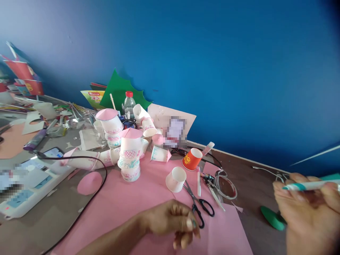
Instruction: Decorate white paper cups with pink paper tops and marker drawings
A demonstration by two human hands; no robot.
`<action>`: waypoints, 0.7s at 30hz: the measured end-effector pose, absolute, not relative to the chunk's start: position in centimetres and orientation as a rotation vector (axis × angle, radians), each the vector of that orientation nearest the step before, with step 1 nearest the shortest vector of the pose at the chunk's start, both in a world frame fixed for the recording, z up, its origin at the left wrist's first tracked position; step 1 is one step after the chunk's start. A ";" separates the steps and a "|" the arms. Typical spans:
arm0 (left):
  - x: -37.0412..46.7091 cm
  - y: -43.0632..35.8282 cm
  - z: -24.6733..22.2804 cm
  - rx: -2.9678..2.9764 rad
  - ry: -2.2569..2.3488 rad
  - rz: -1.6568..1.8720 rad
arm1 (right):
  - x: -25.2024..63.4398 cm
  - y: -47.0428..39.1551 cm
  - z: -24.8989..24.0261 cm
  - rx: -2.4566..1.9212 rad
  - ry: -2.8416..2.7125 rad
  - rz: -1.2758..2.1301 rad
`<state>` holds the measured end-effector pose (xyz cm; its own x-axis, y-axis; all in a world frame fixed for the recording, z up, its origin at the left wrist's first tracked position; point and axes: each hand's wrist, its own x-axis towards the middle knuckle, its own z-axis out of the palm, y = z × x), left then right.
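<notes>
This looks like a craft corner, at home or in a classroom, I can't tell which. A brown tabletop (251, 184) runs along a blue wall (225, 63). Pink paper (156, 193) and black-handled scissors (195, 200) lie at lower centre, a pink-roofed paper-cup tower (130, 161) stands left of centre, and a tape roll (234, 191) lies right of centre.

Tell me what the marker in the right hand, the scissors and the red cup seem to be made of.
Marker in the right hand: likely plastic, with a smooth white barrel and teal end.
Scissors: blades probably steel, grey and metallic-looking; the black, moulded-looking loops suggest plastic.
Red cup: probably paper, given its thin wall, white inside and yellow print; any coating is unclear.
</notes>
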<state>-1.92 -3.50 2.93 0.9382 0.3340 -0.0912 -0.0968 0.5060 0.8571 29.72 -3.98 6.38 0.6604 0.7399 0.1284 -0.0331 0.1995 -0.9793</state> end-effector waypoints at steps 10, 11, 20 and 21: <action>-4.0 1.6 3.3 0.894 0.662 1.179 | 22.2 -3.5 9.8 -0.952 -0.584 1.008; -4.2 1.9 3.3 0.934 0.774 1.207 | 22.1 -3.3 9.5 -0.929 -0.574 1.037; -3.8 1.4 1.1 1.746 1.143 0.753 | 19.3 -3.3 7.7 -0.884 -0.815 1.017; -3.7 1.3 0.9 1.797 1.117 0.736 | 18.9 -3.4 7.3 -0.907 -0.860 0.988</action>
<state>-3.70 1.32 0.89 0.4219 0.9059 0.0365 0.3906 -0.2180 0.8944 18.90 -3.36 7.33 0.3086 0.9342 0.1789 -0.3056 0.2755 -0.9114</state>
